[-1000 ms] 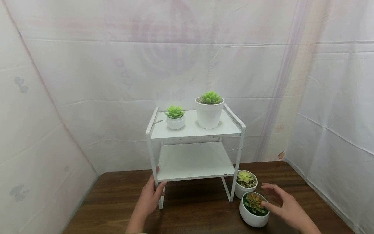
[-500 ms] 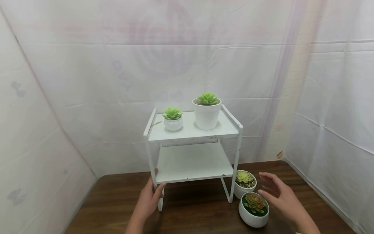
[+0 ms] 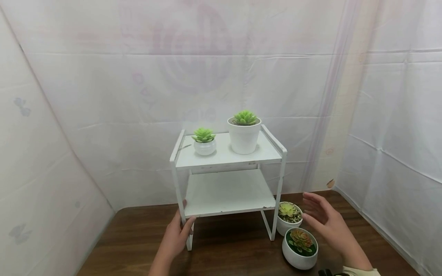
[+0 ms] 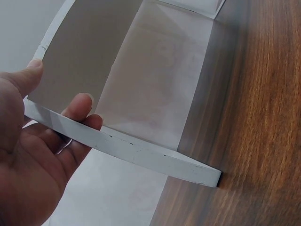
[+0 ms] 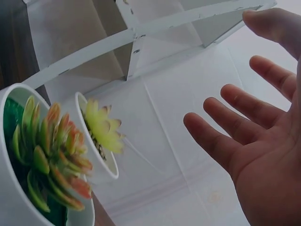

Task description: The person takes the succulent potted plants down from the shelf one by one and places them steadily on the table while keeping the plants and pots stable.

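A white two-tier shelf stands on the table. My left hand grips its front left leg near the lower board; in the left wrist view the fingers curl round the white bar and the thumb lies at the board's edge. My right hand hovers empty to the right of two white pots, fingers spread in the right wrist view. Nearest it are the pot with a yellow-green succulent, by the shelf's right leg, and the pot with a red-green succulent in front.
On the upper board stand a small white pot with a green succulent and a taller white pot with another green succulent. Pale cloth walls enclose the brown wooden table at the back and sides.
My right hand has moved away from over the red-green succulent, a little farther back beside the yellow-green one. The left hand keeps its grip on the shelf leg.
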The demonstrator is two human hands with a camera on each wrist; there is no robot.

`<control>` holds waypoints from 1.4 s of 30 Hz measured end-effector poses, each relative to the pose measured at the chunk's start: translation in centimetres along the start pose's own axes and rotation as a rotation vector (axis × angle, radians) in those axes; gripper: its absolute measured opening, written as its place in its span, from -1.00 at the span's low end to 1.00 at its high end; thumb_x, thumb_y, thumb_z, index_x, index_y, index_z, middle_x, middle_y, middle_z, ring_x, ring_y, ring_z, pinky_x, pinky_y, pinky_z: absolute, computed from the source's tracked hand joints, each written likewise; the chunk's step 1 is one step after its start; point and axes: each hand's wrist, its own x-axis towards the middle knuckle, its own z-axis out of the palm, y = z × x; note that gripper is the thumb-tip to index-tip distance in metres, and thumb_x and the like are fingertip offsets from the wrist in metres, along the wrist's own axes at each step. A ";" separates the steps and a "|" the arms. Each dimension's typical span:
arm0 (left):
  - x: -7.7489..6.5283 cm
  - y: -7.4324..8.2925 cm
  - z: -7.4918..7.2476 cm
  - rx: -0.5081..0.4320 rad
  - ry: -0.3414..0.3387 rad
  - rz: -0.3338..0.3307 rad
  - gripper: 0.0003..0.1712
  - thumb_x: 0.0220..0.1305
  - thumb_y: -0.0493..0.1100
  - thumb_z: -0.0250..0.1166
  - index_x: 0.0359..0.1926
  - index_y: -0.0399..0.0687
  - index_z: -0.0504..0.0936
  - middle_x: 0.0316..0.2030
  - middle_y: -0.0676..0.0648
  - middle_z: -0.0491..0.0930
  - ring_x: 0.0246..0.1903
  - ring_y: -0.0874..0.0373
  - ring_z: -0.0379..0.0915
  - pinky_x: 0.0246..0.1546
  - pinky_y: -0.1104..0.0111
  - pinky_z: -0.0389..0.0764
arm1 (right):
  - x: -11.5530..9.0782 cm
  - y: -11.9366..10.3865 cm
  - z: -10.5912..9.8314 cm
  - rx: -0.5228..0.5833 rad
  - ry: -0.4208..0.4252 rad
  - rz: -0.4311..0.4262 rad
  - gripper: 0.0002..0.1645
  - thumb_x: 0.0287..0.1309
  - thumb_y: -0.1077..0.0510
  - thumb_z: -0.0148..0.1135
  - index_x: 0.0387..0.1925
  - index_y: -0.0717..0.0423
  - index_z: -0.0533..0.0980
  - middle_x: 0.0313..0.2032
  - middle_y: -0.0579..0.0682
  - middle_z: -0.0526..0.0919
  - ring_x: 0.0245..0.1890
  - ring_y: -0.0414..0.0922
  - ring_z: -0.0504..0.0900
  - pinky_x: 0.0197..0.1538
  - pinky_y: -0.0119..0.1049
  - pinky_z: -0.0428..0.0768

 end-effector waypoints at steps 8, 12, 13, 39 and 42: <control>-0.1 -0.1 0.0 0.002 0.007 0.014 -0.17 0.42 0.16 0.07 0.52 -0.05 -0.01 -0.40 -0.02 0.54 -0.47 0.19 0.49 -0.45 0.44 0.49 | 0.9 -0.8 0.0 0.044 0.057 -0.072 -0.33 0.25 0.25 0.25 0.35 -0.02 0.27 0.18 -0.49 0.39 0.14 -0.53 0.43 0.01 -0.59 0.52; -0.1 -0.1 0.0 0.000 0.005 0.015 -0.17 0.42 0.17 0.07 0.52 -0.05 -0.01 -0.40 -0.02 0.54 -0.45 0.14 0.50 -0.45 0.44 0.49 | 1.3 -1.2 -0.1 0.045 0.080 -0.082 -0.32 0.24 0.27 0.25 0.35 0.04 0.27 0.16 -0.50 0.40 0.11 -0.54 0.45 0.03 -0.61 0.50; -0.1 -0.1 0.0 0.003 0.005 0.015 -0.17 0.42 0.17 0.07 0.52 -0.05 -0.01 -0.39 -0.02 0.54 -0.45 0.15 0.50 -0.44 0.44 0.49 | 1.4 -1.4 -0.1 0.047 0.083 -0.081 -0.32 0.24 0.27 0.25 0.36 0.04 0.26 0.16 -0.50 0.39 0.10 -0.54 0.45 0.03 -0.62 0.50; 0.0 -0.1 0.0 -0.002 0.000 0.011 -0.16 0.41 0.18 0.07 0.52 -0.04 -0.02 -0.40 -0.02 0.53 -0.46 0.15 0.51 -0.47 0.42 0.48 | 3.7 -3.6 -0.7 0.095 0.136 -0.164 -0.36 0.27 0.35 0.17 0.35 0.10 0.26 0.20 -0.42 0.40 0.16 -0.53 0.42 0.01 -0.68 0.48; -0.1 -0.1 0.0 -0.002 0.002 0.014 -0.17 0.41 0.17 0.07 0.52 -0.05 -0.01 -0.40 -0.02 0.53 -0.45 0.12 0.51 -0.47 0.42 0.48 | 3.9 -3.8 -0.7 0.093 0.146 -0.175 -0.36 0.27 0.37 0.16 0.35 0.11 0.26 0.24 -0.30 0.42 0.18 -0.53 0.40 0.03 -0.70 0.45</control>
